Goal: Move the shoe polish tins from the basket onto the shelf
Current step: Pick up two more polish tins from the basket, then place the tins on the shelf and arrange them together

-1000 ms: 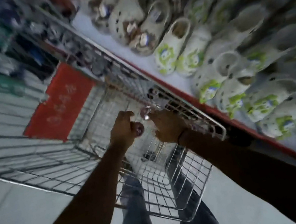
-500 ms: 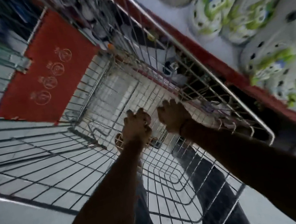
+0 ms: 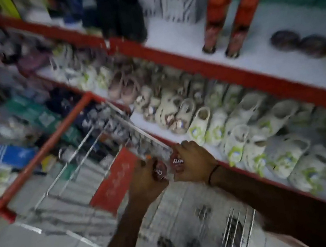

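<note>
My left hand (image 3: 145, 181) grips a dark red shoe polish tin (image 3: 160, 171) with white lettering. Beside it my right hand (image 3: 194, 163) holds a second red tin (image 3: 176, 162). Both hands are raised side by side above the wire basket (image 3: 73, 158), level with its near rim. On the upper white shelf (image 3: 258, 59) at the right lie two dark round tins (image 3: 285, 40) (image 3: 314, 45). The picture is blurred by motion.
Two tall orange spray cans (image 3: 217, 14) (image 3: 243, 16) stand on the upper shelf left of the dark tins, and black shoes (image 3: 119, 17) further left. The lower shelf is packed with white and green clogs (image 3: 244, 127). A red sign panel (image 3: 115, 180) hangs in the basket.
Both hands have come up out of the basket, each with a red tin. The view has swung upward from the basket floor to the shelves.
</note>
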A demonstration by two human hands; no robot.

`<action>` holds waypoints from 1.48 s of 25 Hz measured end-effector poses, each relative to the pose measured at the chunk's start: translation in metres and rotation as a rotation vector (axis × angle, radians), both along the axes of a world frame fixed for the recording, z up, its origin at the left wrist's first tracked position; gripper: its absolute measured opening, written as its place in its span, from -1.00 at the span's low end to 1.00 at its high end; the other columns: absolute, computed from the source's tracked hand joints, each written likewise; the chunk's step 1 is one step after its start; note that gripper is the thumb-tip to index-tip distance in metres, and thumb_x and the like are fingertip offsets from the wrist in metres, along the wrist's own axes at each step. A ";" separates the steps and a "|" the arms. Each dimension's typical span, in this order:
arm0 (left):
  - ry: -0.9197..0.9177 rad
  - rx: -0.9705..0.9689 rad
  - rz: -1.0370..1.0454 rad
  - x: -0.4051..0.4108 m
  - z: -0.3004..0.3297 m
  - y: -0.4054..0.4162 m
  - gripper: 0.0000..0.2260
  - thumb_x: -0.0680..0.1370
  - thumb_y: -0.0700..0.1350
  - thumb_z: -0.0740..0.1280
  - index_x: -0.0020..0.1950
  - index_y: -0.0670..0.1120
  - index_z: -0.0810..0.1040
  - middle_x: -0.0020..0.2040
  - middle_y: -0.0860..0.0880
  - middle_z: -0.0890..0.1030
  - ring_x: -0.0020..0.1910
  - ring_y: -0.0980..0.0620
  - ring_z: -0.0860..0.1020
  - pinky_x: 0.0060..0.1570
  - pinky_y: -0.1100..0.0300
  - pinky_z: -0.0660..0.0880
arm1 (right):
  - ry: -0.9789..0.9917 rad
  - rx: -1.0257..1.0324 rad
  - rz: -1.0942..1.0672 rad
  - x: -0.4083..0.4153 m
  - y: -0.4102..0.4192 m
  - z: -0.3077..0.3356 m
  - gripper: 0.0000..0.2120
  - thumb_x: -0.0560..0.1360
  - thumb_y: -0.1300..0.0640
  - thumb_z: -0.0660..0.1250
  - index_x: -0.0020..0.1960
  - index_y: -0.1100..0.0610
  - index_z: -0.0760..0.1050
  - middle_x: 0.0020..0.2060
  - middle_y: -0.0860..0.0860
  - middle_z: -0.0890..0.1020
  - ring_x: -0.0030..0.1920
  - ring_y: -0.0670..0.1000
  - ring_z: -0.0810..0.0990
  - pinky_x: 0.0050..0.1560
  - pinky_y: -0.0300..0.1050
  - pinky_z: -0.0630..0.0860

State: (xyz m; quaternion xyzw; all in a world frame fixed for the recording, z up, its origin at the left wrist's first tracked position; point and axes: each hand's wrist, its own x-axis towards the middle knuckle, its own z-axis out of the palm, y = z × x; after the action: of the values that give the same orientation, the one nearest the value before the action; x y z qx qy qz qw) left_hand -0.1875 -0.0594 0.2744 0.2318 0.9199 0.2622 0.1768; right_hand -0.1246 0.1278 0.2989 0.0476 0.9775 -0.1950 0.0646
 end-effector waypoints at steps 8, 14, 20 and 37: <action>0.364 0.335 -0.268 -0.013 0.187 0.183 -0.31 0.16 0.17 0.46 0.30 0.17 0.50 0.14 0.02 0.50 0.05 -0.01 0.58 -0.01 0.27 0.47 | 0.437 0.068 -0.453 0.055 0.167 0.196 -0.33 0.18 -0.33 0.47 0.16 0.02 0.55 0.02 0.02 0.69 0.06 0.08 0.66 0.01 -0.11 0.52; 0.350 0.238 -0.423 0.012 0.218 0.322 -0.48 0.23 0.17 0.50 0.10 -0.05 0.61 0.00 -0.15 0.62 0.00 -0.13 0.62 0.02 0.12 0.55 | 0.339 0.163 -0.641 0.098 0.260 0.219 -0.43 0.25 -0.17 0.57 0.18 0.03 0.60 0.01 0.09 0.65 0.10 0.15 0.63 0.04 -0.10 0.54; 0.289 0.166 -0.432 -0.006 0.201 0.367 -0.64 0.19 0.10 0.52 -0.15 -0.10 0.64 -0.15 -0.17 0.67 -0.12 -0.13 0.64 -0.19 0.14 0.52 | 0.219 0.396 -0.636 0.086 0.293 0.196 -0.53 0.27 -0.33 0.37 -0.02 0.00 0.61 -0.01 0.07 0.71 0.07 0.17 0.65 0.08 0.03 0.53; 0.235 0.177 -0.420 -0.020 0.195 0.380 -0.71 0.27 0.09 0.54 -0.21 -0.09 0.63 -0.23 -0.04 0.65 -0.21 -0.05 0.64 -0.28 0.23 0.46 | 0.237 0.370 -0.628 0.086 0.317 0.184 -0.47 0.31 -0.38 0.43 0.01 0.04 0.63 -0.06 0.09 0.73 0.04 0.16 0.64 -0.03 -0.02 0.57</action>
State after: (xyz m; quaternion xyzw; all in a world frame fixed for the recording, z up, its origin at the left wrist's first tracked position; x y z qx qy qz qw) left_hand -0.2070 0.3205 0.4692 0.4615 0.8391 0.2706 0.0982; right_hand -0.0390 0.4443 0.4825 0.3327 0.9347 -0.0298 -0.1213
